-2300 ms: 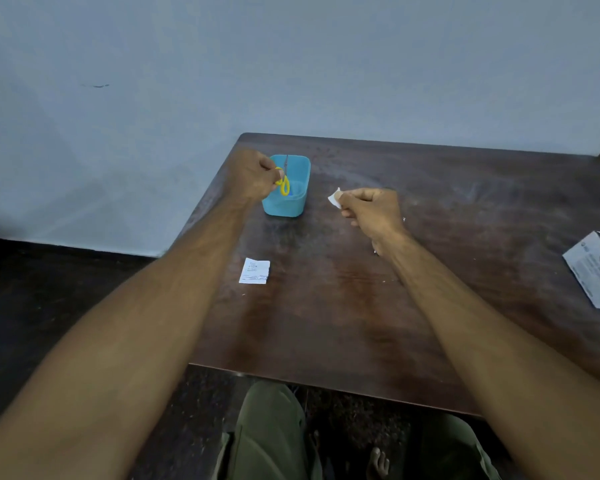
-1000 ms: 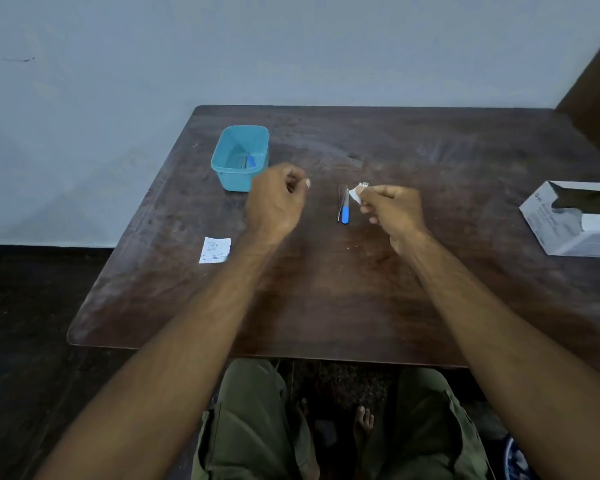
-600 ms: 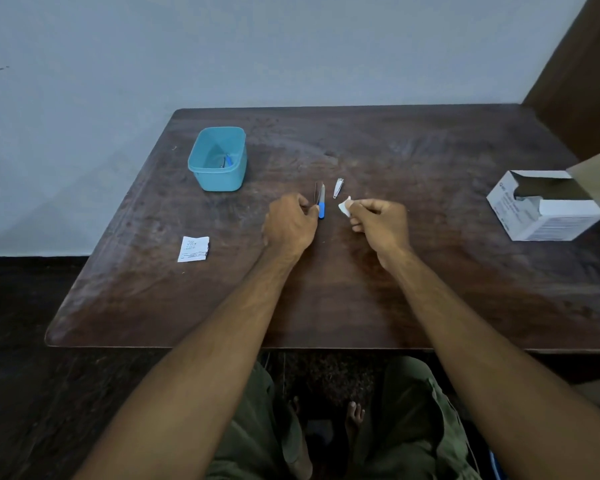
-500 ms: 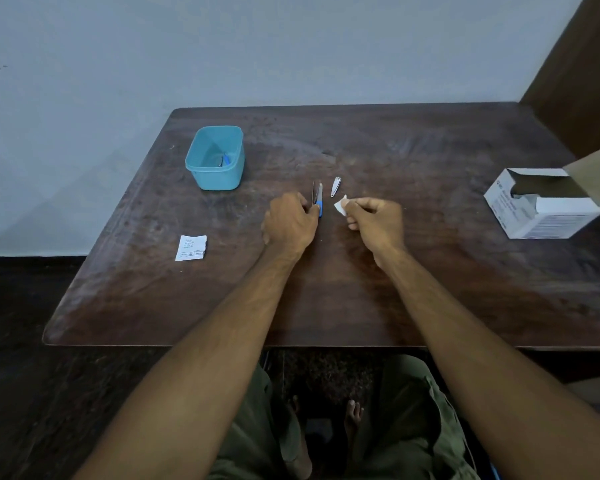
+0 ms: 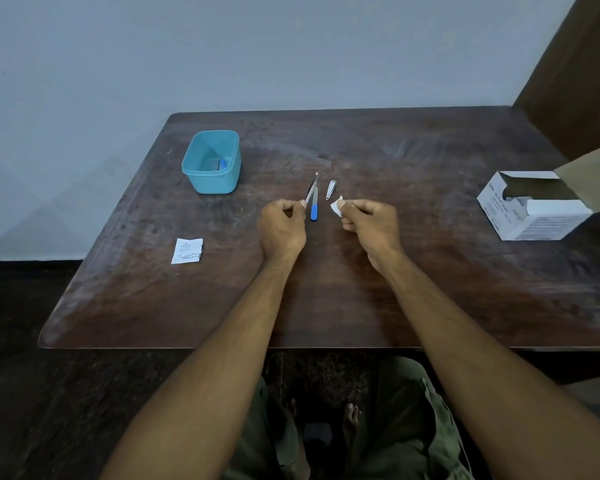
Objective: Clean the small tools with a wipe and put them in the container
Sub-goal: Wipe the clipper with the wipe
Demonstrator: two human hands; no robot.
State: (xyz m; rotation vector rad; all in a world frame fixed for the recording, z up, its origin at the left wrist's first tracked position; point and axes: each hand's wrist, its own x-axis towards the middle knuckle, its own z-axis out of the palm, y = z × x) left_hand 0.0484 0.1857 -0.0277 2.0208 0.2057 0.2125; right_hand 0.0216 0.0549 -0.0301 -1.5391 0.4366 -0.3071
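Wooden table (image 5: 326, 289): left hand (image 5: 282, 227) pinches tweezers (image 5: 311, 187), tips pointing away; right hand (image 5: 369, 223) pinches wipe (image 5: 336, 206).

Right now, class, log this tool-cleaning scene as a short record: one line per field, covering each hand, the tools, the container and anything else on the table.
Left hand: pinches the thin metal tool, its tip raised toward the wall
Right hand: pinches the white wipe
On table between the hands: blue-handled tool, nail clipper
Teal container: far left, already holds small tools
Other: torn wipe packet at left, open white box at right
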